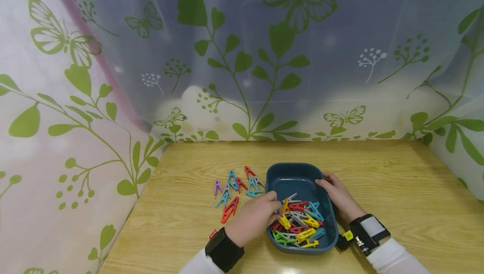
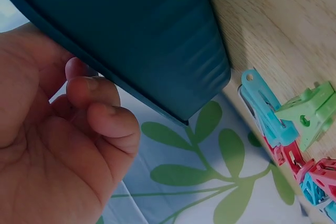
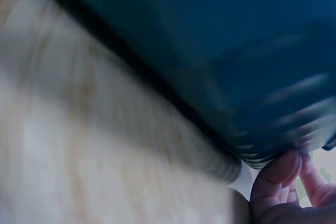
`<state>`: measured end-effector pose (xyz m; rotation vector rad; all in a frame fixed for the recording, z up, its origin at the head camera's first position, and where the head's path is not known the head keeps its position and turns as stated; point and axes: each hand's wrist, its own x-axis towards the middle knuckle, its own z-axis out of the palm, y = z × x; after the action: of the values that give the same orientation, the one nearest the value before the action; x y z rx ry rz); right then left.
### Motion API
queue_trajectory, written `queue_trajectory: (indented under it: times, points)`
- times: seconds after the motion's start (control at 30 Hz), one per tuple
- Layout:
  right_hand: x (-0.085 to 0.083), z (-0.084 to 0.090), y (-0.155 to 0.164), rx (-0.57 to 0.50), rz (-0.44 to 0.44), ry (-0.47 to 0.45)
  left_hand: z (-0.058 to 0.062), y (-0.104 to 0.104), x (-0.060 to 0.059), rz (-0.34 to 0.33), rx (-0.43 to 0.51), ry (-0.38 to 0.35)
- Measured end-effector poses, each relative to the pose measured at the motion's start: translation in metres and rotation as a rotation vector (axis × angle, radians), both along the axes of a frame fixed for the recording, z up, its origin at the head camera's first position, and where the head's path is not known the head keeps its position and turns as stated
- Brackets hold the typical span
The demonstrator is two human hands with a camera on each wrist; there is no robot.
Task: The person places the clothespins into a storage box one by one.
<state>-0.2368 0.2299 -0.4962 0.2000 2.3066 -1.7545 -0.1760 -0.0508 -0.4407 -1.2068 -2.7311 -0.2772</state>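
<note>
Blue tray (image 1: pixel 330 217) on wooden table (image 1: pixel 397 181), steadied by right hand (image 1: pixel 338 196) with fingers curled over rim; left hand (image 1: pixel 255 217) reaching in, fingers pinching among clothespins (image 1: pixel 300 223), exact hold unclear

My head camera looks forward and down over the wooden table (image 1: pixel 378 173), tray (image 1: pixel 298 177) at 6 o'clock. My left wrist camera sits close against the tray's outer wall (image 2: pixel 157 40), clips at 4 o'clock. My right wrist view, blurred, hugs the same tray (image 3: pixel 220 40).
</note>
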Motion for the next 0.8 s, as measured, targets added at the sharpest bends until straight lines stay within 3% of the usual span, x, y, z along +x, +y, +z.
queue_trajectory:
  times: [0.27,0.43,0.53,0.63,0.8]
  points:
    - [0.002,0.002,0.000,0.000,0.004,0.003,-0.002,-0.002,-0.001,0.012,0.023,-0.046]
    - [0.001,0.002,0.000,0.006,0.004,0.002,-0.001,-0.009,-0.004,0.026,0.101,-0.120]
    - [0.001,0.002,0.000,0.011,0.005,0.003,0.002,-0.019,-0.008,0.080,0.158,-0.120]
    - [0.001,0.002,0.000,0.012,0.006,0.006,0.004,-0.033,-0.012,0.152,0.205,-0.072]
    - [0.001,0.002,0.001,0.010,0.009,0.003,0.003,-0.061,-0.018,0.282,0.226,-0.025]
